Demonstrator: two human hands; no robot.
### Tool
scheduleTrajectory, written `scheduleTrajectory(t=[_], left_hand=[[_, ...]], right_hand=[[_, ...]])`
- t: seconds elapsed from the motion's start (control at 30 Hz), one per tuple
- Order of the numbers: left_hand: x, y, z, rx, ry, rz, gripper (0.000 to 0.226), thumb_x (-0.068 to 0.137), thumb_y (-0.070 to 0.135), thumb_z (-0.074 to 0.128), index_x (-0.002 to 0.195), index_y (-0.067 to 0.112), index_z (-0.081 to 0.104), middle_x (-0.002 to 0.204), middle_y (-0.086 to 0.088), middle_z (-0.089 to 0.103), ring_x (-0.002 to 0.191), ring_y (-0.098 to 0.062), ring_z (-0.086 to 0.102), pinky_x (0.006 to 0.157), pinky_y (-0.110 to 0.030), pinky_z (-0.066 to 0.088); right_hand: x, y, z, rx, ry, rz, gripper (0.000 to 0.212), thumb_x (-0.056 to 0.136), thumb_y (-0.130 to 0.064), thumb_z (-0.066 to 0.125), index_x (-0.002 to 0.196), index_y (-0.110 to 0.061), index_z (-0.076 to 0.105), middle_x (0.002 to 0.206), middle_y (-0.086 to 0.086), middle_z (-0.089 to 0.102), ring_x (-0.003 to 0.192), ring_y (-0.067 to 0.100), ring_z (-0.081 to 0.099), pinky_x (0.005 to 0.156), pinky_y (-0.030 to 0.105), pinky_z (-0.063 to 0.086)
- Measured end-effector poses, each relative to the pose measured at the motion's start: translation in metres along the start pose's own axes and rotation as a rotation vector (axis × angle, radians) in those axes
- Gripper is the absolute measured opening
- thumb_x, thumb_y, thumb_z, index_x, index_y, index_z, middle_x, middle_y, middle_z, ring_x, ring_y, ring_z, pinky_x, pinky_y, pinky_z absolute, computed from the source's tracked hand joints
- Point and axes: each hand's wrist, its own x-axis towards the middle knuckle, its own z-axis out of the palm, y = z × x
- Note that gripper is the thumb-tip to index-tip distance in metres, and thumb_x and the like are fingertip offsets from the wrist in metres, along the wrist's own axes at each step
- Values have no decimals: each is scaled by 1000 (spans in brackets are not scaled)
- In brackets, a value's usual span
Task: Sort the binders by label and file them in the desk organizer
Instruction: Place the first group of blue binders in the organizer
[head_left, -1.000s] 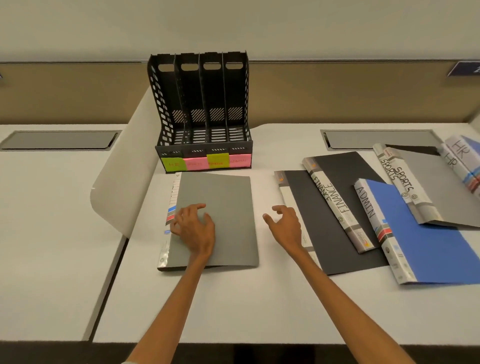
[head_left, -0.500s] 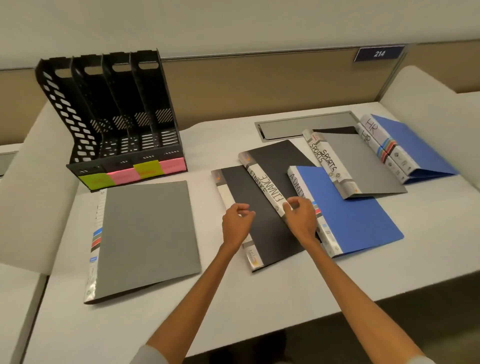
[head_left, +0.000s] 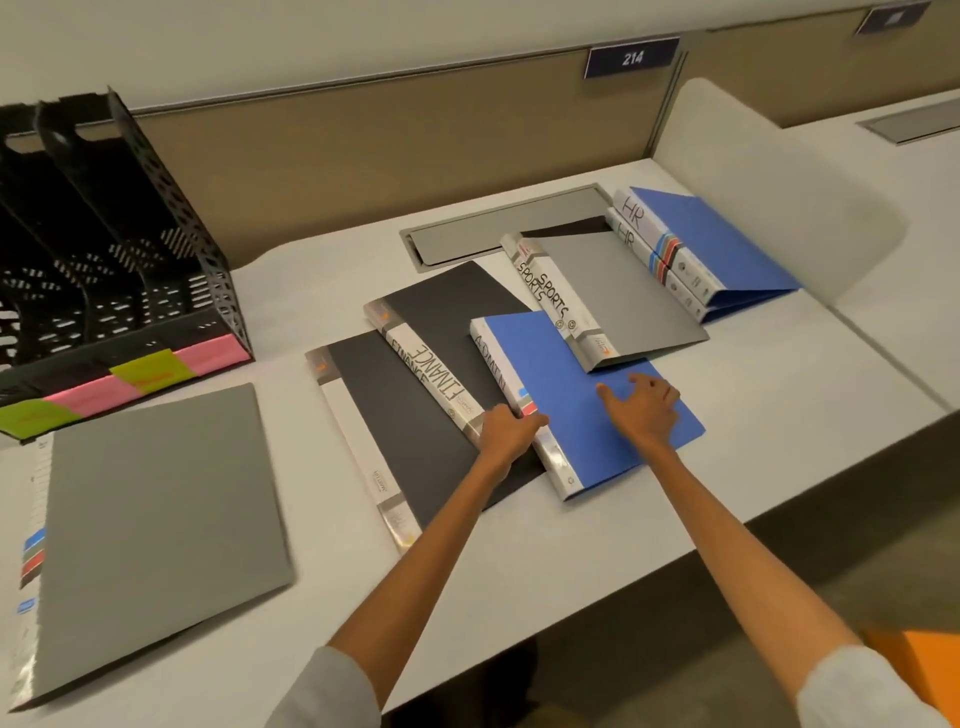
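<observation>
Blue ADMIN binder (head_left: 597, 405) flat on the desk (head_left: 779, 395), mid-right, spine facing left and overlapping the black FINANCE binder (head_left: 441, 332). Left hand (head_left: 506, 434) curled over the ADMIN spine near its lower half, fingers wrapped on the edge, so gripping it. Right hand (head_left: 644, 410) spread open, palm down on the blue cover, just pressing, not holding anything. Second black binder (head_left: 395, 431) tucked under FINANCE, closer to the near edge. Gray SPORTS binders (head_left: 618, 296) just beyond, near corner resting on the ADMIN cover. 2 blue HR binders (head_left: 696, 244) stacked at the far right. Plain gray binder (head_left: 156, 514) lying alone at near left. Black desk organizer (head_left: 130, 249) at far left, slots looking empty, green and pink sticky labels (head_left: 140, 379) along its front. Number plate 214 (head_left: 632, 56) on the partition behind.
</observation>
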Motion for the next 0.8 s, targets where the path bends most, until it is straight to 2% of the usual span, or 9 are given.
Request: scheduleTrajectory(t=[0.1,0.17,0.23,0.37,0.47,0.63,0.7,0.8], left_hand=[[0,-4,16,-3,7,54,14,84,18,71,89,14,59,88,-2,64,71,-11,59,59,-21,47],[-2,-7,24,-5,41,58,18,83,17,72,93,18,57,106,-5,66,93,-19,64,78,-34,56],[-4,-8,28,2,72,37,25,82,17,73,99,19,55,114,-8,63,104,-25,63,90,-44,55],[-4,-7,33,-36,133,10,32,82,14,73,108,11,55,118,-11,60,101,-25,64,89,-44,56],[-8,-8,35,-108,169,32,30,85,8,69,111,11,54,123,-12,58,106,-25,63,92,-45,55],[-18,-6,33,-196,257,56,43,88,9,68,125,11,45,132,-9,48,115,-27,58,93,-49,54],[-21,-5,24,-215,295,49,50,87,11,70,129,12,43,133,-9,46,112,-26,60,90,-48,56],[-25,-4,0,-234,286,29,54,86,15,73,130,14,41,128,-9,57,98,-25,68,83,-43,59]], right_hand=[[18,22,-6,-19,-37,103,78,86,-61,57,146,-17,34,155,14,22,145,32,14,115,50,19],[26,30,-9,-9,-16,166,81,85,-63,57,148,-19,32,157,13,19,145,32,14,115,51,17],[30,33,-8,-55,34,157,81,85,-63,57,147,-16,33,154,14,26,142,34,21,112,50,21],[29,34,-1,-127,87,110,85,81,-67,59,140,-8,41,141,16,40,129,36,35,105,50,29],[31,34,-4,-119,72,107,87,77,-69,62,135,-6,46,137,18,43,126,37,38,103,50,33],[24,33,-5,-26,15,140,85,73,-68,69,131,-9,48,134,19,46,127,38,40,104,49,33],[12,32,0,33,4,177,83,71,-67,70,129,-12,48,134,18,48,127,37,41,104,49,33],[-6,28,9,41,-1,196,86,70,-72,68,127,-9,48,132,16,49,125,36,43,104,49,34]])
